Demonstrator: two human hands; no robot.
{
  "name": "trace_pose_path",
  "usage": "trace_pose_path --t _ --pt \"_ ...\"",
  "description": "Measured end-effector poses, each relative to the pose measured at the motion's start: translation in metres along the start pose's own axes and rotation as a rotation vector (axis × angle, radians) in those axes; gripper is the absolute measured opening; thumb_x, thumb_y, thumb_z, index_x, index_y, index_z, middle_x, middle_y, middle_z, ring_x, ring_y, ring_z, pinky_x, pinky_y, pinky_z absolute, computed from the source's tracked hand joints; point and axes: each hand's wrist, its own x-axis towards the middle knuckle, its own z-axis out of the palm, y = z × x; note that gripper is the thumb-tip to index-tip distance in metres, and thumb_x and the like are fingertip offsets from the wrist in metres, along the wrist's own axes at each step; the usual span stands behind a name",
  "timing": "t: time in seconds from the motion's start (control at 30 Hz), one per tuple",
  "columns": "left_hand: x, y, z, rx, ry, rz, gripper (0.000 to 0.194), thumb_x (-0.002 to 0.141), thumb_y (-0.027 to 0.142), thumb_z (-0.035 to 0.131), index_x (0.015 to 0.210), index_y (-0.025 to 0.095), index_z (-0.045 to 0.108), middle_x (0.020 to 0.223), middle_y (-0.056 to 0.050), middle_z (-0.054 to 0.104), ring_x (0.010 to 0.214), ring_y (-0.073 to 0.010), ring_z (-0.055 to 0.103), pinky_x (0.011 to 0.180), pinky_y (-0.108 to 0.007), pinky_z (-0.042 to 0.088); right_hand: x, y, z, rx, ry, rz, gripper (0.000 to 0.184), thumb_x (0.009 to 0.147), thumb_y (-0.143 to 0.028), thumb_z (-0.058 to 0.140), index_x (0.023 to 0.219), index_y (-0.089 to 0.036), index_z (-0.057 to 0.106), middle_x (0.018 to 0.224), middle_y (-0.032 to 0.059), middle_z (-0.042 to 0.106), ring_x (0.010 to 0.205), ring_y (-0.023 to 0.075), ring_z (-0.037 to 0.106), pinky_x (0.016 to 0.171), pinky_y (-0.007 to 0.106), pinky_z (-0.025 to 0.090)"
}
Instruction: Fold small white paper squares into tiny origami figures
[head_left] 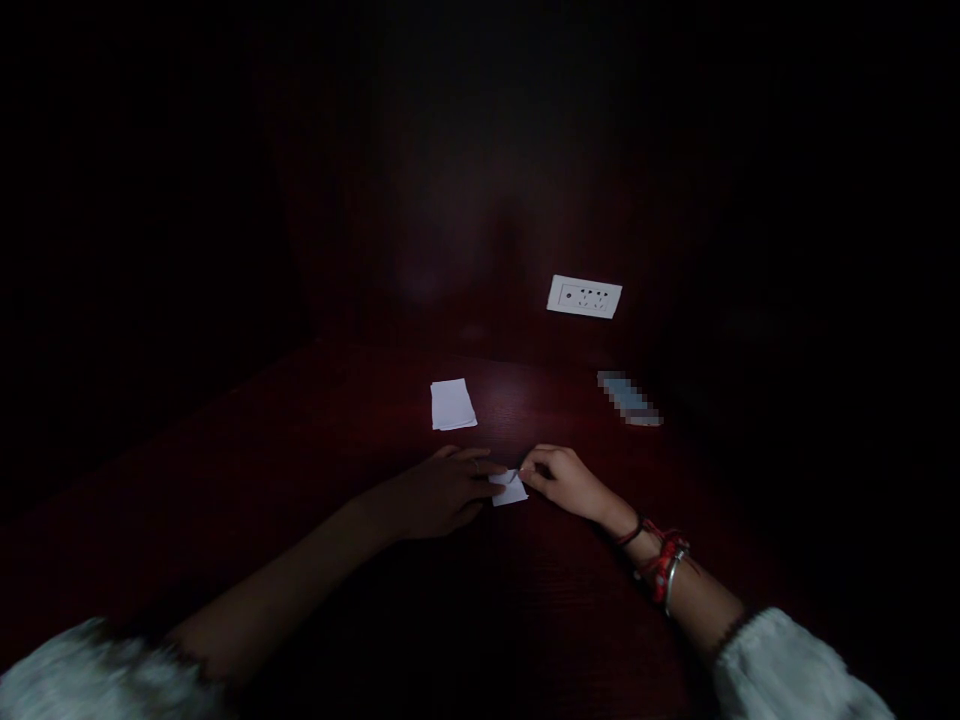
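Observation:
A small white piece of paper [510,494] lies on the dark red table in front of me, with a fold or raised edge near its top. My left hand [448,492] reaches in from the left, its fingers stretched out and apart, the fingertips resting on the paper's left side. A ring sits on one of its fingers. At the upper right corner of the paper, my right hand [562,478] has thumb and forefinger pinched together on the edge. Beyond both hands lies a small stack of white paper sheets [452,404].
The dark red table [315,420] meets a panel at the back, where a white wall socket [584,297] is mounted. A pixelated flat bluish object [628,398] lies at the back right. Darkness hides the far sides.

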Motion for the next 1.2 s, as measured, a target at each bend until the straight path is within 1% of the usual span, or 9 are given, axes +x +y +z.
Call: trace_pose_path --t 0.07,0.13,0.3,0.37,0.67,0.9,1.0,1.1,1.2 --pt "0.001 0.001 -0.002 -0.022 -0.006 0.006 0.039 0.078 0.019 0.04 0.116 0.027 0.037 0.119 0.001 0.042 0.113 -0.0192 0.03 0.09 -0.036 0.022 0.003 0.0 0.001 0.001 0.016 0.036 0.015 0.076 -0.019 0.043 0.068 -0.014 0.055 0.065 0.001 0.052 0.061 0.0084 0.046 0.058 0.019 0.035" --pt "0.001 0.002 -0.004 -0.041 -0.003 -0.012 0.041 0.078 0.019 0.038 0.118 0.026 0.035 0.12 0.0 0.042 0.111 -0.0178 0.033 0.089 -0.035 0.023 0.007 0.001 0.001 0.015 0.026 0.063 0.015 0.075 -0.019 0.043 0.066 -0.014 0.054 0.064 0.0004 0.051 0.059 0.008 0.045 0.056 0.018 0.034" --pt "0.0 -0.002 -0.005 -0.044 0.007 -0.073 0.042 0.078 0.018 0.036 0.119 0.027 0.031 0.12 0.0 0.041 0.111 -0.0197 0.033 0.089 -0.039 0.021 0.016 0.005 0.003 0.081 0.017 0.123 0.011 0.072 -0.018 0.046 0.064 -0.015 0.053 0.063 -0.0004 0.052 0.059 0.0081 0.045 0.055 0.018 0.034" --pt "0.002 -0.003 -0.005 -0.043 0.004 -0.08 0.041 0.079 0.018 0.036 0.119 0.027 0.032 0.118 -0.001 0.043 0.11 -0.0205 0.034 0.089 -0.04 0.021 0.019 0.006 0.004 0.11 0.001 0.142 0.011 0.071 -0.018 0.046 0.063 -0.015 0.052 0.063 -0.0008 0.052 0.059 0.0079 0.045 0.055 0.018 0.034" --pt "0.008 -0.004 -0.008 -0.045 0.016 -0.08 0.037 0.077 0.013 0.038 0.112 0.025 0.039 0.112 -0.001 0.047 0.102 -0.0182 0.04 0.086 -0.037 0.024 0.025 0.009 0.008 0.158 -0.031 0.235 0.01 0.069 -0.02 0.049 0.061 -0.014 0.052 0.061 -0.0017 0.053 0.056 0.0069 0.046 0.053 0.017 0.034" --pt "0.01 -0.001 -0.009 -0.045 0.006 -0.101 0.038 0.076 0.011 0.039 0.111 0.025 0.042 0.109 -0.002 0.049 0.099 -0.0178 0.042 0.085 -0.038 0.025 0.024 0.007 0.009 0.204 0.026 0.307 0.007 0.067 -0.021 0.053 0.069 -0.014 0.052 0.062 -0.0025 0.052 0.054 0.0061 0.045 0.049 0.015 0.033" --pt "0.01 -0.002 -0.007 -0.05 0.018 -0.085 0.039 0.076 0.011 0.038 0.111 0.025 0.041 0.11 -0.001 0.048 0.101 -0.0176 0.041 0.085 -0.036 0.026 0.024 0.004 0.008 0.182 0.06 0.302 0.009 0.067 -0.023 0.054 0.068 -0.015 0.053 0.061 -0.0025 0.052 0.053 0.0063 0.045 0.049 0.016 0.032" --pt "0.009 -0.004 -0.003 -0.043 0.029 -0.083 0.042 0.075 0.009 0.037 0.114 0.026 0.039 0.113 0.0 0.046 0.107 -0.0189 0.036 0.085 -0.037 0.025 0.024 0.004 0.005 0.136 0.097 0.253 0.012 0.07 -0.025 0.053 0.064 -0.015 0.055 0.062 -0.001 0.053 0.057 0.0074 0.046 0.053 0.017 0.034" --pt "0.007 -0.007 0.002 -0.032 0.021 -0.084 0.045 0.075 0.009 0.037 0.116 0.027 0.036 0.115 0.001 0.045 0.112 -0.0196 0.031 0.086 -0.037 0.024 0.021 0.007 0.001 0.146 0.065 0.219 0.015 0.071 -0.028 0.052 0.067 -0.015 0.058 0.066 0.0004 0.054 0.06 0.0082 0.047 0.057 0.018 0.035"
